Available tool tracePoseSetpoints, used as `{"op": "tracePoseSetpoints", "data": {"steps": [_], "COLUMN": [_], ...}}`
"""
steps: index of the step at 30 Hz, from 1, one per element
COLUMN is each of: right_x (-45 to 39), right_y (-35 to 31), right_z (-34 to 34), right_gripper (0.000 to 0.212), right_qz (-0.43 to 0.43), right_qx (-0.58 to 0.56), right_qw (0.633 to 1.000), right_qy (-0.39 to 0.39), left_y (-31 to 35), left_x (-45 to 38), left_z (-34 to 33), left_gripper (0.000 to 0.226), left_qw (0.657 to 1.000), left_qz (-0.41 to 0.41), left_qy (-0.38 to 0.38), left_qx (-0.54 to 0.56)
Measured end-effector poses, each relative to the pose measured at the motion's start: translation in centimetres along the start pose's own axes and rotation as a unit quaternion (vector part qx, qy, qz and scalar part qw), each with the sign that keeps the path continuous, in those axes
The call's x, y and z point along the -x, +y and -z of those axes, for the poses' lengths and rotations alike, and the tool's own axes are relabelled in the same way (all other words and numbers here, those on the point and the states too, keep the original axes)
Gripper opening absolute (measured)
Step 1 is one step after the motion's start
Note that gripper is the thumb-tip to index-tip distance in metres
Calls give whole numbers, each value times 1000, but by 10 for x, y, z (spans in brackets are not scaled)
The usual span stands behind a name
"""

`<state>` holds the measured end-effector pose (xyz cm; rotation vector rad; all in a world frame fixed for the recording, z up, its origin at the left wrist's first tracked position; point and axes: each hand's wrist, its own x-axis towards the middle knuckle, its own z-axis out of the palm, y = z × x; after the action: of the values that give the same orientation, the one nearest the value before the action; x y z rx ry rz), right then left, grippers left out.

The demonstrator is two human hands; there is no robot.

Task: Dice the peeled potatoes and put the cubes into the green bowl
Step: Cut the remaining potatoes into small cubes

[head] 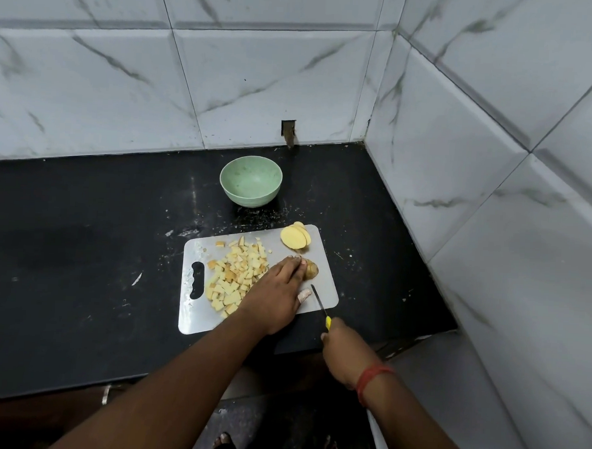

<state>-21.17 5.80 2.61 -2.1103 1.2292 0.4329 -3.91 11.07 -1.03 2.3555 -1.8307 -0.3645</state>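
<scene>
On the steel cutting board [322, 290] before the empty green bowl [251, 181], the left hand [274, 296] presses flat-fingered on a firm, probably slippery potato piece [311, 269] beside the cube pile [235, 276], while the right hand [345, 353] grips the yellow-handled knife [321, 307].

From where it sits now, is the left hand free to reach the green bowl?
Probably yes. The left hand rests on a potato piece on the cutting board, and the green bowl stands just beyond the board with only bare counter between. The bowl looks empty.
</scene>
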Motion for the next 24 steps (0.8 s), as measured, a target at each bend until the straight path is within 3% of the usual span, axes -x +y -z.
{"op": "tracePoseSetpoints", "data": {"steps": [9,14,24], "right_x": [-16,-27,-34], "right_y": [-16,-22,-26], "right_z": [16,20,23], "right_gripper": [40,32,36], "right_qz": [2,6,-12], "right_qx": [6,13,44], "right_qw": [998,999,999], "right_qy": [60,49,20], "left_y": [0,-2,-3], "left_x": [1,0,1], "left_z": [2,0,-3], "left_gripper": [94,68,68], "left_qw": [1000,1000,1000], "left_qz": [7,1,-6], "left_qy": [-3,8,19], "left_qx": [16,11,5]}}
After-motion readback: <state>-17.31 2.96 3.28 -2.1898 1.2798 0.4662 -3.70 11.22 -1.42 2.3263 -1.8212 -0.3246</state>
